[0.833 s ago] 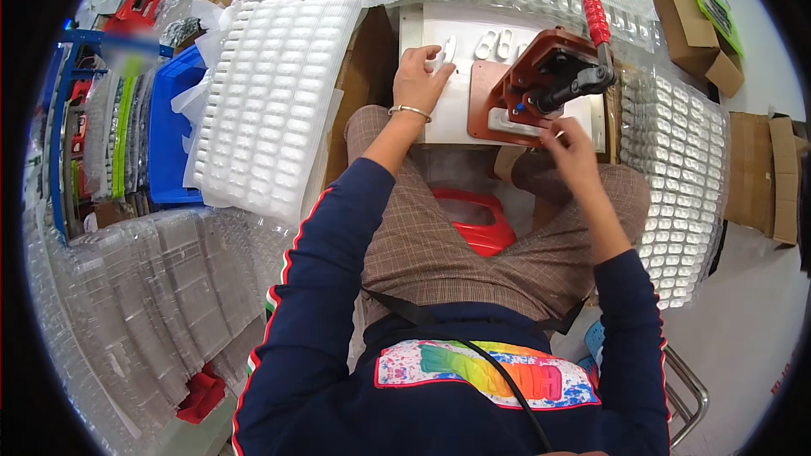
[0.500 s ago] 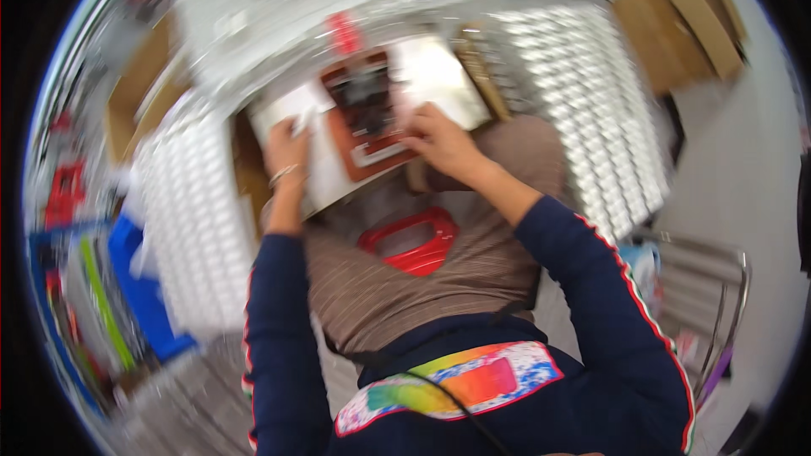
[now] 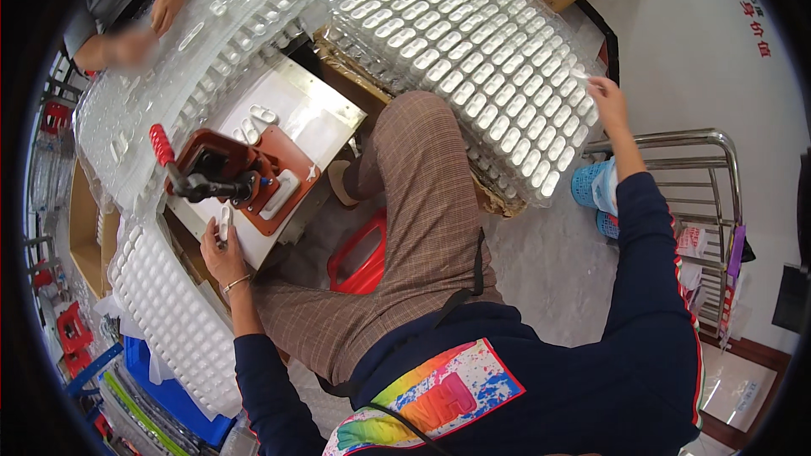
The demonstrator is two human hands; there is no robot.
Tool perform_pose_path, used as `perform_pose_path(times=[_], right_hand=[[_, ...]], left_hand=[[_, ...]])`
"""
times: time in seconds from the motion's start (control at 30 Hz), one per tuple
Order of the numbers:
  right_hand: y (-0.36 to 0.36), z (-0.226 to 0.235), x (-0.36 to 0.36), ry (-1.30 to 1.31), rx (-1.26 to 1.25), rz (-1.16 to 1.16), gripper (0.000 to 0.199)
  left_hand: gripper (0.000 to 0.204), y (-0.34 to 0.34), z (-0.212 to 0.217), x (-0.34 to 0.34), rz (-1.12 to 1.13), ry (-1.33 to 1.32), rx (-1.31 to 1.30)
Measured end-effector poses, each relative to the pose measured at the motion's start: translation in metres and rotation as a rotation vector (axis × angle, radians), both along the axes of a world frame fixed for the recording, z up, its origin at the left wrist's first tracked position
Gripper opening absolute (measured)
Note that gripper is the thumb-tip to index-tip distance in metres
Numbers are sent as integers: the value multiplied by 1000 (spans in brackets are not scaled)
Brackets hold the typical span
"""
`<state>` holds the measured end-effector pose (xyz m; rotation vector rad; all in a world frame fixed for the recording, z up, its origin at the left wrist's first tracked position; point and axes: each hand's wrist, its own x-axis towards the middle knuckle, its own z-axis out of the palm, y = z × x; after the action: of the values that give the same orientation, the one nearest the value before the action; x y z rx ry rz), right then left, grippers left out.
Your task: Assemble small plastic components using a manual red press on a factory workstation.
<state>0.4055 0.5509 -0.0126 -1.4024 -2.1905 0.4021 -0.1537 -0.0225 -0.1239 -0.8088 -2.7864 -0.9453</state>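
My left hand (image 3: 223, 260) is closed around a small oval white piece (image 3: 225, 221) at the near left corner of a white work board (image 3: 317, 105). On that board stands a brown hand press (image 3: 274, 156) with a black lever and a red grip (image 3: 160, 145). A longer white oval part (image 3: 280, 194) lies at the base of the press, and a few loose oval pieces (image 3: 251, 130) lie behind it. My right hand (image 3: 610, 105) reaches far right, fingers pinched on a small pale piece, above the edge of a clear tray of silvery oval pieces (image 3: 498, 59).
At the left is a white moulded tray (image 3: 173, 317) beside a blue bin (image 3: 160, 380). Another person's hands (image 3: 165, 13) are over a plastic-covered stack (image 3: 198, 67) at the far left. A metal rack (image 3: 722, 194) stands right; a red stool (image 3: 359, 257) shows between my legs.
My right hand has left the press and stretched out to the right-hand tray. The view has swung right, and my left hand remains beside the press.
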Motion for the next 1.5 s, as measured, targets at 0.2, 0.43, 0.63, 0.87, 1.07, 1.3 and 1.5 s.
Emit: perform_pose_path(times=[0.2,0.43,0.63,0.87,1.07,1.3,1.5], right_hand=[[32,26,64,-225,45,-221,17],[57,30,55,-656,171,140,6],[88,-45,72,-443,381,75,16],[126,-69,106,-506,62,-12,47],[142,2,16,-413,213,216,39],[-51,57,-321,75,-341,760,32],[-269,105,-499,509,-886,1193,44]], left_hand=[[35,-8,-2,-7,-4,-69,-114],[37,-3,1,-1,-50,-156,-113],[39,-20,2,-3,-35,-168,-47],[32,-7,38,33,-82,-225,60],[35,25,44,45,-296,-220,151],[40,64,41,49,-224,-140,62],[40,51,25,64,-175,-195,321]])
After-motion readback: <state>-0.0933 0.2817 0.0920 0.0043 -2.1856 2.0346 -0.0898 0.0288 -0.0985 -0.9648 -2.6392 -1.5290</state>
